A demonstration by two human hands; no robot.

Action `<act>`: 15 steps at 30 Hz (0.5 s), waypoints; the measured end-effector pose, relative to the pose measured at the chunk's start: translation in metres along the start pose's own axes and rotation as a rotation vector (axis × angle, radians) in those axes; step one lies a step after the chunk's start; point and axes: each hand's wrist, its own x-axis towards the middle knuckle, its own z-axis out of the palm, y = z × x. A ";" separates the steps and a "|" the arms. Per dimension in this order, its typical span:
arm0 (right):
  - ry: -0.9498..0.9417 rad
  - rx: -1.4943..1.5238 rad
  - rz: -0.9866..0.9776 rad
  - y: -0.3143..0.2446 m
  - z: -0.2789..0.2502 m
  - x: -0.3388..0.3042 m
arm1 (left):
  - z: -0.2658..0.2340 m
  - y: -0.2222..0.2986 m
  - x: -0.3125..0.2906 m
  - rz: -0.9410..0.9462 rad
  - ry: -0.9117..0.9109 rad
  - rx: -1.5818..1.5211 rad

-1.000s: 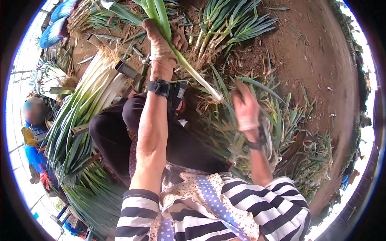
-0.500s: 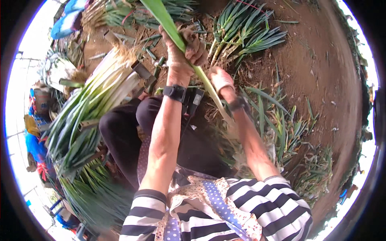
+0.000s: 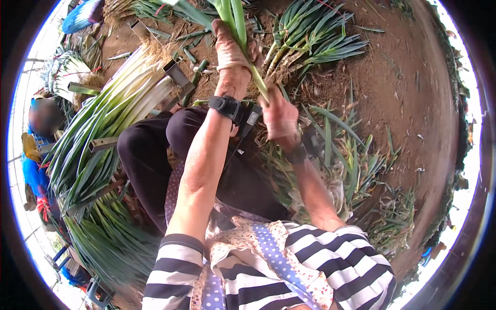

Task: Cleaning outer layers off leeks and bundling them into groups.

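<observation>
At the far left, shows a co-worker (image 3: 35, 178) in blue, with a pale-stemmed bundle (image 3: 64, 75) of green onions lying above. Next to that, reveals a big pile (image 3: 101, 137) of long green onions slanting between the square metal bars of a frame (image 3: 178, 76), roots toward the top and leaves toward the bottom, and a lower heap (image 3: 111, 243) of dark green leaves beneath. Sits with bent knees in dark trousers (image 3: 147, 147) just right of the pile.

In the middle, holds one green onion (image 3: 256, 78) in the left hand (image 3: 232, 49), fingers clamped around the stalk, leaves fanning out above the fist and pale stalk slanting down to the right. Wears a black strap (image 3: 226, 107) on that wrist. Brings the right hand (image 3: 280, 114) against the stalk's lower visible part, fingers curled; cannot tell, through the blur, whether clamped on it.

Farther right, shows a loose bunch (image 3: 318, 33) of green onions on the brown soil (image 3: 403, 93) above, and a litter of stripped leaves (image 3: 354, 165) below, beside the right forearm.
</observation>
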 end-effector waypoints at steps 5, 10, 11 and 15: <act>0.156 -0.032 0.105 0.083 0.053 -0.086 | 0.010 -0.007 -0.011 0.004 0.420 0.099; -0.819 -0.348 0.390 0.200 0.056 -0.257 | 0.004 0.023 0.000 0.147 0.170 -0.135; -0.910 -0.339 0.454 0.261 0.085 -0.302 | 0.013 0.021 0.004 0.162 0.188 -0.165; -0.812 -0.166 0.620 0.240 0.027 -0.280 | -0.004 0.045 0.001 0.329 0.392 -0.045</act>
